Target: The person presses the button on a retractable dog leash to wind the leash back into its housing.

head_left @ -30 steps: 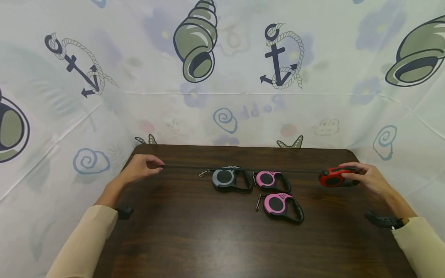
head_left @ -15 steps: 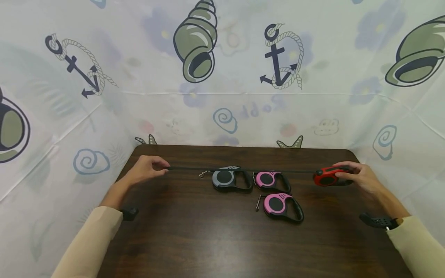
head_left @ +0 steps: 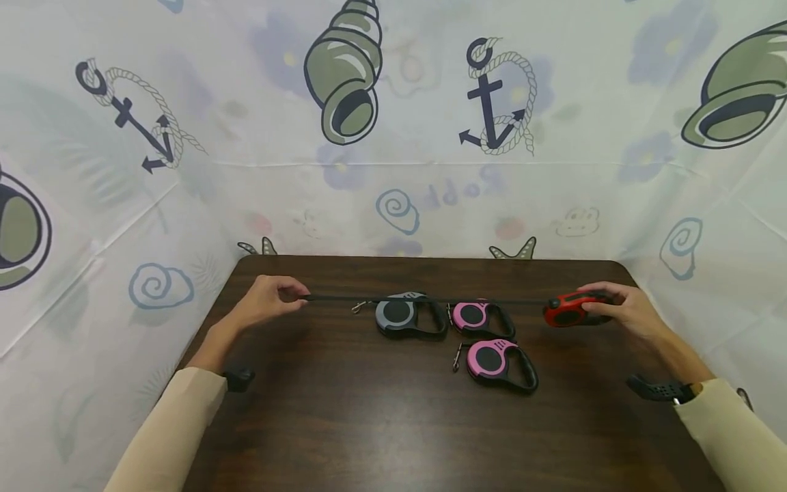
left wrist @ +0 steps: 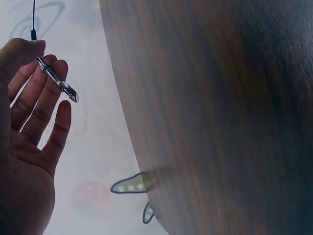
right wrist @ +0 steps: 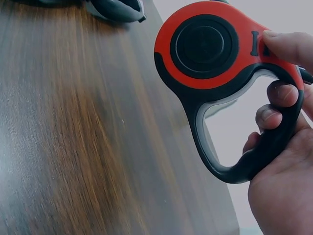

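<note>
My right hand (head_left: 630, 311) grips the black handle of a red retractable dog leash (head_left: 564, 309), fingers through the loop. In the right wrist view the thumb rests by the button of the red leash (right wrist: 239, 29). A dark cord (head_left: 344, 298) runs taut from its casing leftward to my left hand (head_left: 270, 298), whose thumb and fingers pinch the end. The left wrist view shows a metal snap hook (left wrist: 58, 81) lying against the fingers, below the pinched cord. Beneath the cord lie a grey leash (head_left: 395, 312) and a pink leash (head_left: 472, 315); a second pink leash (head_left: 488, 358) lies nearer.
The brown wooden table (head_left: 369, 424) has its far edge against a patterned cloth backdrop (head_left: 430, 137), which also hangs at both sides. Metal clips of the leashes on the table point left.
Both hands have moved toward each other, the left one rightward and the right one leftward with the red leash. The cord span between them is shorter. The leashes on the table stay put.
</note>
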The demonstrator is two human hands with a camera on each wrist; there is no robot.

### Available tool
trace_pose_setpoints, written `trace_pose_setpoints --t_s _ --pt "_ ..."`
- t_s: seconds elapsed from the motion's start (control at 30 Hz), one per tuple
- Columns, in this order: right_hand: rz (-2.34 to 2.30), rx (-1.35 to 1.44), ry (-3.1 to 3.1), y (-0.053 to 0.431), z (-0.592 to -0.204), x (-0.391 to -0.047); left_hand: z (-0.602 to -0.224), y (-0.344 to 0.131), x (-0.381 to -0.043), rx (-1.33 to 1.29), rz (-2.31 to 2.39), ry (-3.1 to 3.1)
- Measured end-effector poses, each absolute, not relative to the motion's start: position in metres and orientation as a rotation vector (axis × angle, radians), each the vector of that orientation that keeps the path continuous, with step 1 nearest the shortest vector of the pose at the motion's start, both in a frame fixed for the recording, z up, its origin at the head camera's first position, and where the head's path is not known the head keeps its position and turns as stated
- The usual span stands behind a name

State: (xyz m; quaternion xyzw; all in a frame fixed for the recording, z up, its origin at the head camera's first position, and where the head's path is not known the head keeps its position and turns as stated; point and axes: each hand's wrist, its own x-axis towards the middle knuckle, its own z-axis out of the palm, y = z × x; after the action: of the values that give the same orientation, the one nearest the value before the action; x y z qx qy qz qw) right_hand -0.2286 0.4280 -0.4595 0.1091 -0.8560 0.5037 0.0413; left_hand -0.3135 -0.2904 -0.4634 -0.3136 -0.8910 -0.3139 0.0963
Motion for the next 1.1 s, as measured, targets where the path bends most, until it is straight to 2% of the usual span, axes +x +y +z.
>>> trace_pose_setpoints --t_s 1.1 --pt "1.674 0.515 -2.572 0.384 -0.456 -0.231 -0.462 -0.245 -0.303 -1.002 -1.036 -2.624"
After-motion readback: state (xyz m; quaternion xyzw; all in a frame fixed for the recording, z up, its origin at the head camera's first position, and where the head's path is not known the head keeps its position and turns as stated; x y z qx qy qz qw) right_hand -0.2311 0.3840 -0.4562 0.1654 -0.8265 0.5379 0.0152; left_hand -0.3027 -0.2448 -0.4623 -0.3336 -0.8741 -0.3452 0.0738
